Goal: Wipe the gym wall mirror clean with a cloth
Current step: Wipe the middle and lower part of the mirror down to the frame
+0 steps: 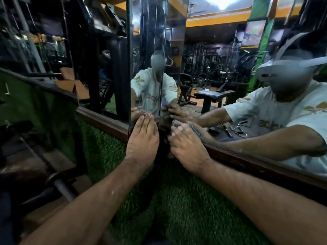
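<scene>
Both hands are reaching to the low corner where two mirror panels meet. The left hand (142,138) is lying flat with its fingers straight and together, fingertips touching the bottom of the left mirror panel (146,50) just above the wooden frame (104,122). The right hand (185,147) is lying over the frame at the foot of the right mirror panel (221,68), its fingers bending slightly around something pale at the fingertips. That may be the cloth (177,128), but too little is showing to be sure, so I cannot tell whether this hand is gripping anything.

Judging from here, the main risk is smearing: the left hand is pressing bare skin on glass and could be leaving fresh prints where wiping is due. If the pale bit is the cloth, so small a wad may be slipping out, or skipping the seam where dirt gathers.

The mirror is standing directly ahead of both hands, running left and right from the corner, above green turf (177,200) covering the wall below.
</scene>
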Action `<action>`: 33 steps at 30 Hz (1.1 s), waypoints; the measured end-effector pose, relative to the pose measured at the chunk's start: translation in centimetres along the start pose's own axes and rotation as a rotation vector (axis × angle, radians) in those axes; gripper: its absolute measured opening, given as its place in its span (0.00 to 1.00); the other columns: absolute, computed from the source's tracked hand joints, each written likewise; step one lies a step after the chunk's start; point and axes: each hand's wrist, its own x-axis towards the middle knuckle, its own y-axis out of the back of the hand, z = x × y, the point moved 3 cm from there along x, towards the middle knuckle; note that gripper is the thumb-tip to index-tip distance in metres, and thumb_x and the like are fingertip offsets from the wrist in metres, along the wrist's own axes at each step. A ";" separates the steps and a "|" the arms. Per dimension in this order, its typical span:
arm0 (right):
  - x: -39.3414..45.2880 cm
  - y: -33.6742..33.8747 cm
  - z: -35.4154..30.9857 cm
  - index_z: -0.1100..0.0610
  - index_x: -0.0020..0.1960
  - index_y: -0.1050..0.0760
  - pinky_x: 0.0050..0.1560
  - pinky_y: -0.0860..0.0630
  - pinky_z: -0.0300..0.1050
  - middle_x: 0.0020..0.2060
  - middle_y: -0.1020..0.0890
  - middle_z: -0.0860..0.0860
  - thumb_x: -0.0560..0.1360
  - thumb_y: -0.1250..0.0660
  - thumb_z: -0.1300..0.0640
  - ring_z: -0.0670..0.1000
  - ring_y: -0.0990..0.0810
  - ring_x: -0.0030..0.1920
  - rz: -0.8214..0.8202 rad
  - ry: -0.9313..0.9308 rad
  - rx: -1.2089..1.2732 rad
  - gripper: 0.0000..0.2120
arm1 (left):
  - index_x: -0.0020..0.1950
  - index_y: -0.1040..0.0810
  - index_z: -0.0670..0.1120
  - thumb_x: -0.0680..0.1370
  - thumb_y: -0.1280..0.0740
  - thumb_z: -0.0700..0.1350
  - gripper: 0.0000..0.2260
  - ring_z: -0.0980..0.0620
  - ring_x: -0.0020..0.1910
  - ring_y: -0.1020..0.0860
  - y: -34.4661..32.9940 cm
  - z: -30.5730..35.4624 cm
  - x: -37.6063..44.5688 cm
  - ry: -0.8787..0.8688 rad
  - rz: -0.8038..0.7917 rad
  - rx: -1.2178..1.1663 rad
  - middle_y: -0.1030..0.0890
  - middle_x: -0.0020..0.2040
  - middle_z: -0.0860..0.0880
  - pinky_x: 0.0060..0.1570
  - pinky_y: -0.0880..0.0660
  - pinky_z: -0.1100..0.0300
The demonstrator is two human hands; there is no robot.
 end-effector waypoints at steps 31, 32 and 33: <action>5.4 41.6 32.2 0.64 0.53 0.21 0.49 0.14 0.49 0.45 0.14 0.59 0.84 0.37 0.58 0.56 0.13 0.40 -0.082 -1.849 2.714 0.11 | 0.54 0.18 0.41 0.78 0.33 0.34 0.07 0.52 0.36 0.22 43.8 -14.5 13.1 0.963 -0.281 -1.635 0.17 0.47 0.41 0.30 0.26 0.68; 4.6 43.1 33.0 0.63 0.49 0.21 0.36 0.15 0.45 0.37 0.14 0.57 0.84 0.40 0.60 0.54 0.14 0.33 -0.074 -1.899 2.691 0.11 | 0.52 0.18 0.42 0.78 0.33 0.34 0.07 0.52 0.35 0.22 46.2 -14.5 12.6 0.962 -0.279 -1.639 0.17 0.47 0.41 0.28 0.27 0.69; 3.6 44.6 33.9 0.62 0.48 0.22 0.29 0.19 0.43 0.33 0.15 0.56 0.84 0.42 0.61 0.54 0.15 0.29 -0.064 -1.942 2.654 0.12 | 0.51 0.18 0.43 0.78 0.33 0.34 0.07 0.52 0.35 0.23 48.4 -14.3 12.2 0.959 -0.264 -1.648 0.17 0.45 0.42 0.27 0.28 0.70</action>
